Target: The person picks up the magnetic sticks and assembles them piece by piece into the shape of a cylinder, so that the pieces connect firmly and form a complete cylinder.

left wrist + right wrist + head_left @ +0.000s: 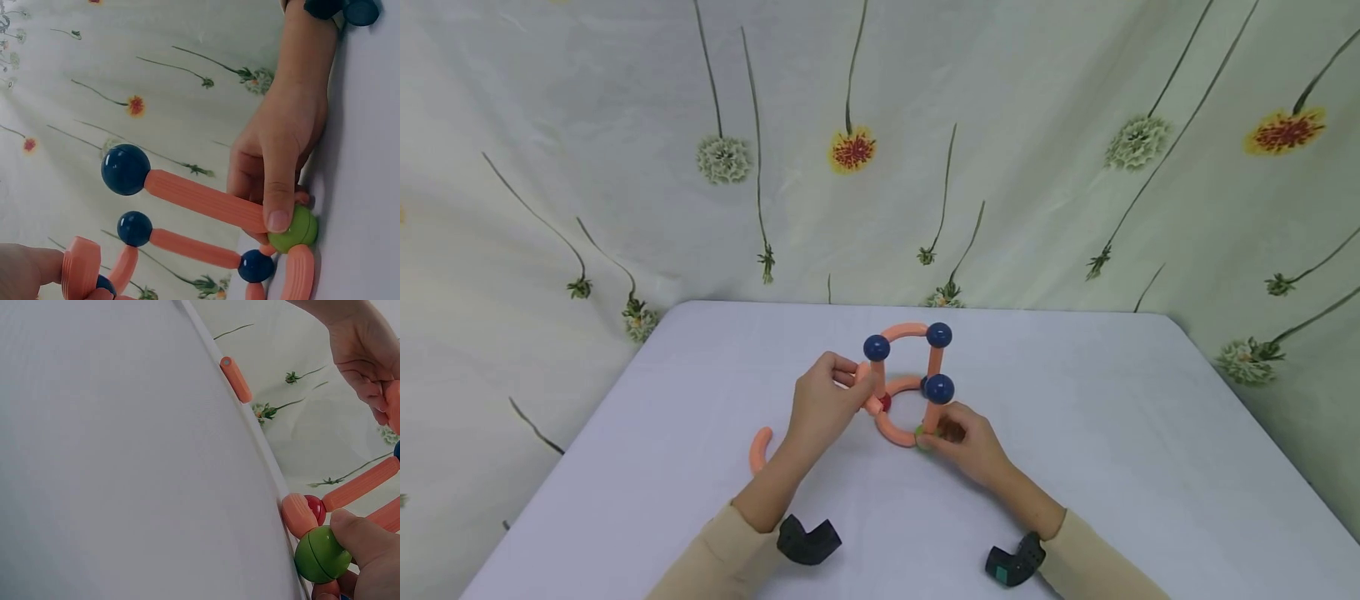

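A frame of orange rods and balls is standing mid-tabletop, seemingly partway assembled. The right hand is pinching the green ball at the base of an upright rod. The left hand is gripping a short orange piece against the frame's left side. Seating that piece calls for a steady base. A spare curved rod is lying just left.
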`<state>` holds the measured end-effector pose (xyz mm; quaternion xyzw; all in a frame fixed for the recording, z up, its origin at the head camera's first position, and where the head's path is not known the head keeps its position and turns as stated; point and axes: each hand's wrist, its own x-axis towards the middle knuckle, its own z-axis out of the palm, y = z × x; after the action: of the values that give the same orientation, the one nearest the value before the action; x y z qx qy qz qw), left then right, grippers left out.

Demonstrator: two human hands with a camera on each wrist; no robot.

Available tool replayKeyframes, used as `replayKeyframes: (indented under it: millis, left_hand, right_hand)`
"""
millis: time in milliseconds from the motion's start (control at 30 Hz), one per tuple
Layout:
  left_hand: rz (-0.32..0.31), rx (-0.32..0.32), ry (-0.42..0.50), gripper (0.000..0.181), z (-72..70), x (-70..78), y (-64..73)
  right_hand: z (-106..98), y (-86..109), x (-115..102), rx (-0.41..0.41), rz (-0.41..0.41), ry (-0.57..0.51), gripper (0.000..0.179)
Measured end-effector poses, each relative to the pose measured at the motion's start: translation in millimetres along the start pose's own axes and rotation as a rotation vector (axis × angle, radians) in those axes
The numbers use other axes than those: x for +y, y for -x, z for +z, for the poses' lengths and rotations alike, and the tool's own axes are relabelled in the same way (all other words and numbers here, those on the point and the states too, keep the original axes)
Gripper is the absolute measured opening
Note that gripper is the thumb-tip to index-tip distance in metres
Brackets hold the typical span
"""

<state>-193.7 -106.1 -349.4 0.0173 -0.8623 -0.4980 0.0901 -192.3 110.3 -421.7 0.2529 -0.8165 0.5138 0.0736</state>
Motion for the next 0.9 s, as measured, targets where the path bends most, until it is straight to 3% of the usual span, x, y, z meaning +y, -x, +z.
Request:
replayKeyframes:
  millis: [400, 633, 900]
  left_hand:
    - [0.006, 0.077, 0.011, 0.032, 10.2, 5.0, -6.9]
    - [0.017, 0.113, 0.099, 0.032, 19.0, 5.7, -8.6]
    - [0.007, 0.181, 0.254, 0.031, 38.7, 4.3, -12.1]
  right_hand:
    - [1, -0.2, 1, 0.014, -0.035, 0.009, 0.016]
    - [2, -0.4, 3, 0.032, -0.090, 0.017, 0.016]
    - [13, -2.4, 43, 0.068, -0.178, 0.064, 0.018]
